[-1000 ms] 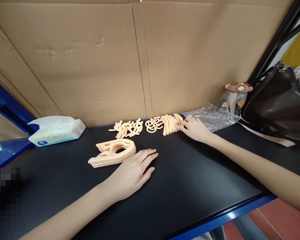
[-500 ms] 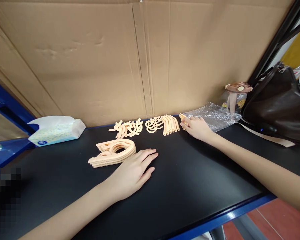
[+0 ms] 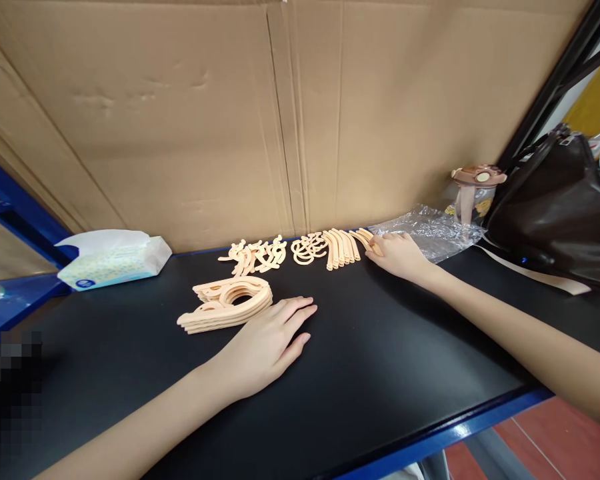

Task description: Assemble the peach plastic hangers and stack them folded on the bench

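My left hand [image 3: 267, 343] lies flat on the black tabletop with its fingers spread, holding nothing. Close beside it is a neat stack of peach plastic frames [image 3: 230, 313] with a round opening. My right hand [image 3: 399, 257] is at the back of the table, its fingers bent over a few curved peach plastic strips [image 3: 364, 237], whose lower ends it partly hides. Left of these, a row of similar curved strips [image 3: 341, 248] lies side by side. Small peach hooks [image 3: 309, 249] and a pile of short peach pieces [image 3: 257, 257] lie further left.
A tissue pack [image 3: 115, 260] sits at the left. On the right, a crumpled clear plastic bag [image 3: 427, 230] lies behind my right hand, near a drinking bottle [image 3: 473, 193] and a dark bag [image 3: 560, 207] with a loose strap. Cardboard [image 3: 205, 120] walls off the back.
The strips at my right hand now slant left, their far ends nearer the row. My right hand has shifted slightly right. The left hand stays in place.
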The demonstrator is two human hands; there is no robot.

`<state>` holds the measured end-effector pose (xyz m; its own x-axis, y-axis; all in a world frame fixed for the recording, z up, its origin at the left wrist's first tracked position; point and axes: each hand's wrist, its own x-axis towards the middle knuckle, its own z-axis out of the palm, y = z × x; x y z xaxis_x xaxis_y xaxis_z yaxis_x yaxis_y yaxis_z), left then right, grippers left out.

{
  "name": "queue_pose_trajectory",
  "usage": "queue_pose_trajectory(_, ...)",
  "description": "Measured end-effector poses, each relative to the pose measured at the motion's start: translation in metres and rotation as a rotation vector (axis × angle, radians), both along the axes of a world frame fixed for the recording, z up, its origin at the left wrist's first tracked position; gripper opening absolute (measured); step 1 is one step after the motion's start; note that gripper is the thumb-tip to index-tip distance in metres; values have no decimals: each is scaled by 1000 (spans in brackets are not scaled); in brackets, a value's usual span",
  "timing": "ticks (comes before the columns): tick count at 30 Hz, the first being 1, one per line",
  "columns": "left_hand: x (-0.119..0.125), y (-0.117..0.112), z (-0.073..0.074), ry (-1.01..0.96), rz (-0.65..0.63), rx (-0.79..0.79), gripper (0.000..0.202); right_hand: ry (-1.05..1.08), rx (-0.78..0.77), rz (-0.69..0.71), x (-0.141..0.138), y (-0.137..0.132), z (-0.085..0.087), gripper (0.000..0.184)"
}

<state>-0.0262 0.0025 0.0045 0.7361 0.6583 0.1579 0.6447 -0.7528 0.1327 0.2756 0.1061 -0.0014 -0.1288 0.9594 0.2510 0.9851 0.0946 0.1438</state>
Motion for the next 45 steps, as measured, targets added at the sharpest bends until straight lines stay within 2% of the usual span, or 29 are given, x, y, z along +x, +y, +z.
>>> queue_pose_trajectory(18,0,-1,-2,21,21,-12,41,101,-19,43,-3,3,-3,41)
queue_pose_trajectory(30,1,-1,1,-7,-9,26,39,68,-33,40,-4,2,-3,46)
queue_pose_trajectory(39,0,0,-1,-7,-8,30,39,102,-27,-34,-2,-4,6,20)
queue_pose_trajectory(45,0,0,-1,-8,-11,41,39,202,27,3,-8,-12,15,18)
